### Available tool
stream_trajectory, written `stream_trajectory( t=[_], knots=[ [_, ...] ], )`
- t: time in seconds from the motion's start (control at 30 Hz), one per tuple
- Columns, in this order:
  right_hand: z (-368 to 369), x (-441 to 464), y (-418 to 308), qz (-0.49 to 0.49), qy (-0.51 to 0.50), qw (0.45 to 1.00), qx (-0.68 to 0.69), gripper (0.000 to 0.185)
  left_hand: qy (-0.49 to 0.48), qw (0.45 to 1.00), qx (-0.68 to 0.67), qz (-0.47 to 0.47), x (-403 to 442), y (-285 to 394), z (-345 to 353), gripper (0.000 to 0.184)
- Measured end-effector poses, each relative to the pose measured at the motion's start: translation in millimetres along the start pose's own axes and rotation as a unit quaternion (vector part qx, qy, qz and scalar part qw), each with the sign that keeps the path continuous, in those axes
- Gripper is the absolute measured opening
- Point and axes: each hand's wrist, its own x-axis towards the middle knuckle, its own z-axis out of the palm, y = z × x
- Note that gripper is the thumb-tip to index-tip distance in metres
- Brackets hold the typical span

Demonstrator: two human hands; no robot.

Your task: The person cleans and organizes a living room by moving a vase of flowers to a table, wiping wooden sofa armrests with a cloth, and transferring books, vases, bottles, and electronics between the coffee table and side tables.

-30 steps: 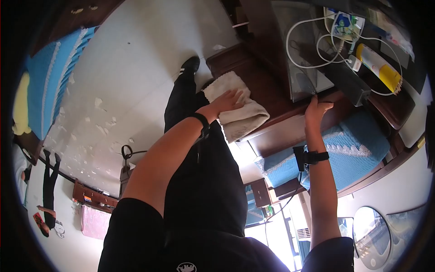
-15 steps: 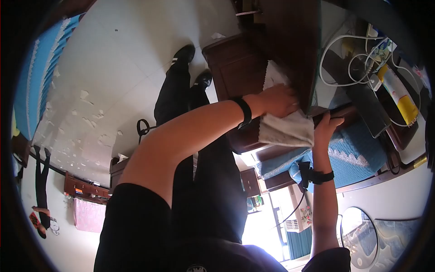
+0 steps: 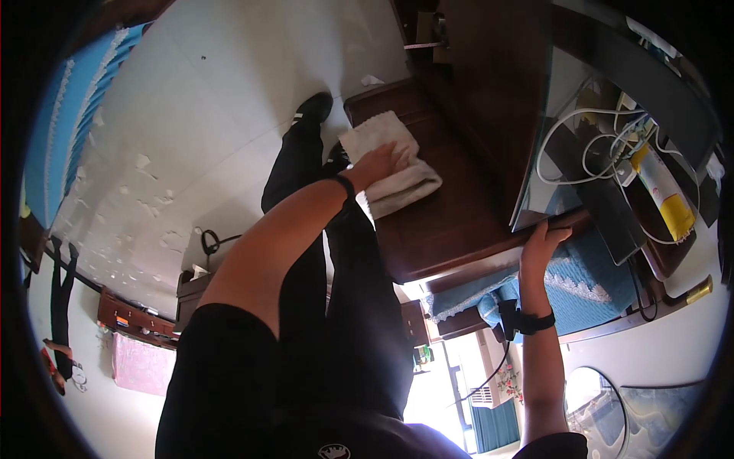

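Observation:
My left hand [image 3: 378,166] presses a whitish cloth [image 3: 386,131] onto the dark brown wooden surface [image 3: 428,210], near its left edge by my legs. The cloth is bunched and folded under the fingers. My right hand [image 3: 541,251] rests against the edge of the furniture, at the lower corner of a glass panel [image 3: 533,200]. Its thumb and fingers are apart, and part of the hand is hidden behind the edge. A black band circles each wrist.
White cables [image 3: 566,180], a yellow-and-white packet [image 3: 664,195] and a dark flat box [image 3: 612,210] lie at the right. Blue lace-trimmed fabric [image 3: 589,283] is beyond my right hand. White scraps [image 3: 145,162] litter the floor. Another person [image 3: 61,314] stands far left.
My left hand has slid the cloth leftward, away from the glass panel and towards the surface's left edge. My right hand stays at the furniture edge. The view has shifted slightly.

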Motion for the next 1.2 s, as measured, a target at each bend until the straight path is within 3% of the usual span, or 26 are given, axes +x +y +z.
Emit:
stream_trajectory(
  t=[0.03,0.13,0.2,0.27,0.33,0.37,0.53,0.57,0.63,0.77,0.9,0.93,1.0,1.03,1.1,1.2],
  knots=[
    [-0.3,-1.6,-3.2,-0.007,0.0,1.0,0.005,0.079,-0.059,0.997,0.042,-0.034,15.1,-11.4,7.2,0.059],
    [-1.5,-2.5,-1.3,-0.012,0.009,0.999,-0.03,0.078,-0.048,0.995,0.008,-0.093,73.3,-8.7,13.5,0.058],
    [-1.5,-2.5,1.2,-0.015,0.013,0.998,-0.051,0.079,0.022,0.977,-0.18,-0.112,95.7,58.9,-17.4,0.055],
    [-3.5,-6.1,-0.1,-0.016,0.015,0.997,-0.071,0.08,-0.078,0.977,-0.198,-0.007,125.1,89.2,-10.6,0.052],
    [-0.4,-3.9,-7.8,-0.03,-0.004,0.999,0.035,0.083,-0.029,0.981,-0.094,0.167,175.0,98.7,72.7,0.048],
    [0.7,1.1,5.6,-0.034,0.013,0.999,-0.021,0.084,-0.066,0.965,-0.172,0.186,177.7,107.2,76.4,0.046],
    [6.3,9.4,11.8,-0.053,0.042,0.997,-0.035,0.083,-0.036,0.971,-0.233,0.05,31.3,79.7,-16.2,0.044],
    [6.2,9.9,9.5,-0.066,0.046,0.996,-0.024,0.078,-0.026,0.968,-0.25,0.014,-17.0,59.3,-38.3,0.043],
    [9.1,9.6,2.5,-0.086,0.062,0.994,-0.009,0.066,-0.009,0.965,-0.261,-0.026,-28.0,72.2,-52.0,0.043],
    [12.1,18.5,3.9,-0.039,0.078,0.996,-0.034,0.076,0.079,0.991,-0.008,-0.105,-29.7,72.8,-55.4,0.039],
    [14.8,28.8,4.9,-0.022,0.083,0.996,-0.027,0.084,0.169,0.94,0.229,-0.189,-36.7,74.8,-56.9,0.036],
    [14.7,37.8,8.2,-0.005,0.072,0.997,-0.022,0.088,0.173,0.94,0.226,-0.19,-50.2,80.1,-50.1,0.036],
    [15.4,50.2,11.6,0.01,0.06,0.998,-0.015,0.092,0.016,0.912,0.368,-0.182,-96.7,103.1,-36.5,0.039],
    [15.0,52.2,10.8,0.016,0.071,0.997,-0.007,0.093,0.016,0.912,0.365,-0.189,-104.0,93.2,-17.0,0.039],
    [17.6,59.7,11.7,0.018,0.075,0.997,0.005,0.094,-0.005,0.778,0.554,-0.297,-111.1,97.3,37.7,0.04],
    [19.7,62.5,13.6,0.022,0.068,0.997,0.01,0.092,-0.046,0.485,0.768,-0.415,-105.0,107.4,109.7,0.042]
  ],
)
